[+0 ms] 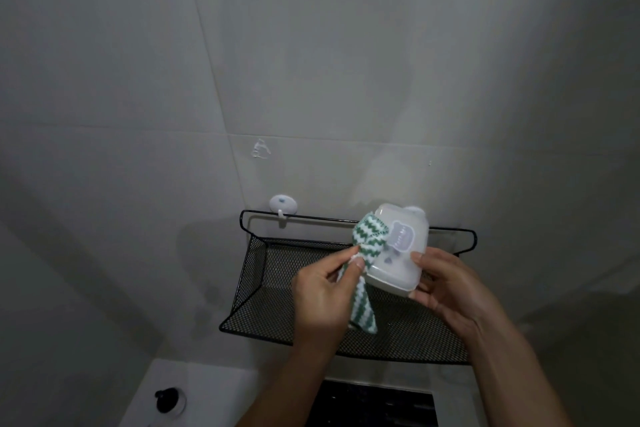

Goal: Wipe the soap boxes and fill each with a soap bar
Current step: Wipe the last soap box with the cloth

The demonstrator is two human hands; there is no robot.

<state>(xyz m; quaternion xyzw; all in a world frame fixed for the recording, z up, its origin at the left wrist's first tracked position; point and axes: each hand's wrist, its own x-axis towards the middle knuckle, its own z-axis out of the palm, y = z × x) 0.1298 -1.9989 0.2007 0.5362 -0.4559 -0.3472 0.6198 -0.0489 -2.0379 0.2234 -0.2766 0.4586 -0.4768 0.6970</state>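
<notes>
We've got the box (394, 248) up in the air over the rack (263, 274), lid closed, tilted, held between both hands. Right hand (446, 291) grips its lower right end, thumb on the lid near the edge, fingers curled under. Left hand (323, 291) pinches the cloth (369, 246) between thumb and fingers. The cloth, green and white zigzag, is draped over the box's upper left corner and touching the lid; its tail hangs down past the left palm toward the rack floor. The lid carries a lilac sticker (401, 236).

The rack is black wire mesh, hung on the tiled wall (311, 62) from a white hook (283, 204) on the left; a second hook sits mostly hidden behind the box. Below the rack we see a white top (214, 388) with a black knob (168, 400) at left and a dark panel (377, 406).
</notes>
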